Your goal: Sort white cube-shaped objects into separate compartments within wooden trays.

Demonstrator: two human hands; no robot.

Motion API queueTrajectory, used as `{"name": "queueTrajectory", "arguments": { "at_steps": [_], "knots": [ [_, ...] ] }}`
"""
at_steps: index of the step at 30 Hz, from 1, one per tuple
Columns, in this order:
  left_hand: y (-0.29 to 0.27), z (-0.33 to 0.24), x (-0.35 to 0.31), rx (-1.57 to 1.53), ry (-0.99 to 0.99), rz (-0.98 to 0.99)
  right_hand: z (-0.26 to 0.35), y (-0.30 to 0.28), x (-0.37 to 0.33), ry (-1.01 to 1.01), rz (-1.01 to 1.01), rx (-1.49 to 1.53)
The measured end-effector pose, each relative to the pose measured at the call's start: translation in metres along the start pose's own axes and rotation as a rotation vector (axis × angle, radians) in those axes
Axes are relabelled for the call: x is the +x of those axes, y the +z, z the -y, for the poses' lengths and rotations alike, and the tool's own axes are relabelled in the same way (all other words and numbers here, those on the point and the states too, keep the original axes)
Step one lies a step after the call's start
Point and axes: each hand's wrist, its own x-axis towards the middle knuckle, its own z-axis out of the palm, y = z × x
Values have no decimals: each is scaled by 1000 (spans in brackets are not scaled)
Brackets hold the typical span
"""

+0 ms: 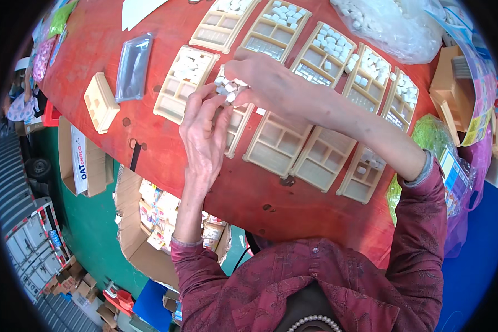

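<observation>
My hands meet over a cream plastic compartment tray (pixel 235 128) in the near row. Small white blocks (pixel 230 88), marshmallow-like in shape, cluster between them at the tray's far end. My left hand (pixel 202 130) comes in from the near side, its bent fingers apart around the cluster, and its thumb is close to the blocks. Reaching across from the right, my right hand (pixel 263 83) curls its fingers and thumb about the blocks. It hides part of the tray and some fingertips. I cannot tell which blocks are held and which lie in the tray.
More cream trays stand in rows on the red table (pixel 260 202); several have white blocks in their end compartments. A clear bag (pixel 393 27) of white pieces lies at the far right. A plastic sleeve (pixel 134 66) and a lone tray (pixel 101 103) lie left. A carton (pixel 130 221) of packets stands below.
</observation>
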Motion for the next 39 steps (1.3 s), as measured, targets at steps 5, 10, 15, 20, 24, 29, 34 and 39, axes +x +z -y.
{"name": "queueTrajectory", "arguments": {
  "at_steps": [5, 10, 15, 20, 24, 29, 34, 39],
  "knots": [
    [2, 6, -3, 24, -8, -43, -3, -10, -5, 16, -124, 24],
    [2, 5, -1, 240, 158, 20, 8, -26, -11, 190, -139, 52],
    [1, 1, -7, 342, 177, 171, 10, -16, -31, -7, -100, -117],
    [0, 0, -15, 523, 199, 325, 22, 1, -38, 41, 13, -224],
    [0, -1, -18, 530, 177, 353, 32, -1, -39, 15, 74, -167],
    [2, -1, -18, 468, 159, 369, 24, 6, -36, -41, 68, -168],
    [4, 2, -20, 459, 142, 363, 22, -20, -25, 91, 66, -30],
    [4, 3, -21, 480, 127, 340, 25, -34, -39, 388, 68, 136]
  ]
}}
